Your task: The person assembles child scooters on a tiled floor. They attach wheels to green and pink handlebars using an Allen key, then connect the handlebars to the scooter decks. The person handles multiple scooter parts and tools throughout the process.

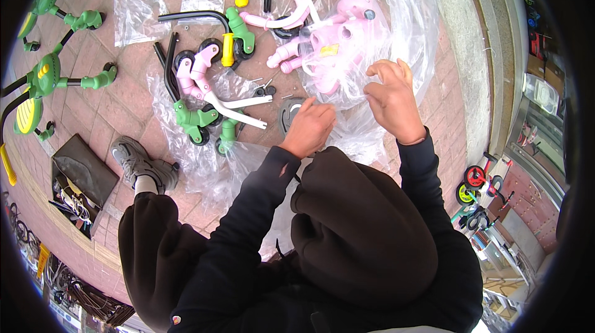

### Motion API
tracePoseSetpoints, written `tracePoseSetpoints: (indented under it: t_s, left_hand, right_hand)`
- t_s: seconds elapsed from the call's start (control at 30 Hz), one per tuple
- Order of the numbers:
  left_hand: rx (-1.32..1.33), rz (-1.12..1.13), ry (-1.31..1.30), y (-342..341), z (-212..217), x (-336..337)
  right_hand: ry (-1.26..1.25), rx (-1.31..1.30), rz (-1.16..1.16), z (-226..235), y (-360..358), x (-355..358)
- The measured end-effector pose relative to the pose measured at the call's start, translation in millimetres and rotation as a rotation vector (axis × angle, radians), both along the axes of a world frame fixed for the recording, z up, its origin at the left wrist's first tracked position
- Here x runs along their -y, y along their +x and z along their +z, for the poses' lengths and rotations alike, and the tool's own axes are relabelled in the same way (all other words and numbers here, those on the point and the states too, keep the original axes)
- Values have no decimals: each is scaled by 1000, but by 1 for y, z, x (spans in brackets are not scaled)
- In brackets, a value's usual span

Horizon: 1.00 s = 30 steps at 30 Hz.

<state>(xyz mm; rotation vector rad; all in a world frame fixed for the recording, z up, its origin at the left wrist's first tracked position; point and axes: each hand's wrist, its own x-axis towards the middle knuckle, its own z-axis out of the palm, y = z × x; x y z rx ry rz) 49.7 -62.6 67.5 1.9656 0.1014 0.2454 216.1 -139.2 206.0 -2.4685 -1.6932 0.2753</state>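
Observation:
My left hand (310, 126) is closed, with the fingers curled in above my raised knee. Whatever it may hold is hidden. To the right, my right hand (396, 100) has bent fingers, with thumb and forefinger drawn together at the edge of a large clear plastic bag (412, 17); thin film seems to be pinched there. Inside the bag lies a pink plastic ride-on body (338, 35) with round sockets. Left of my hands, a pink wheeled frame part (195, 72) with white tubes lies beside green caster pieces (193, 117). Small bolts and black caps (265, 91) lie on the paving.
Assembled green ride-on toys (46, 75) stand at the far left. Black bent tubes with yellow grips (227, 49) lie ahead. An open dark box (80, 175) of tools sits by my left shoe (139, 162). A stone curb (474, 41) runs along the right, with small balance bikes (477, 184) beyond.

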Motion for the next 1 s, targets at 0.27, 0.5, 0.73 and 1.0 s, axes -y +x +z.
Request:
tracePoseSetpoints:
  t_s: [0.27, 0.5, 0.73, 1.0]
  left_hand:
    - [-199, 622, -1182, 40, -12, -7]
    - [-37, 518, -164, 40, 31, -2]
    - [-53, 421, 41, 54, 31, 1]
    - [-219, 427, 181, 79, 20, -2]
  right_hand:
    - [-53, 310, -414, -49, 24, 16]
    - [148, 221, -428, -45, 35, 12]
    - [462, 118, -485, -28, 23, 6]
    - [581, -111, -579, -20, 15, 1]
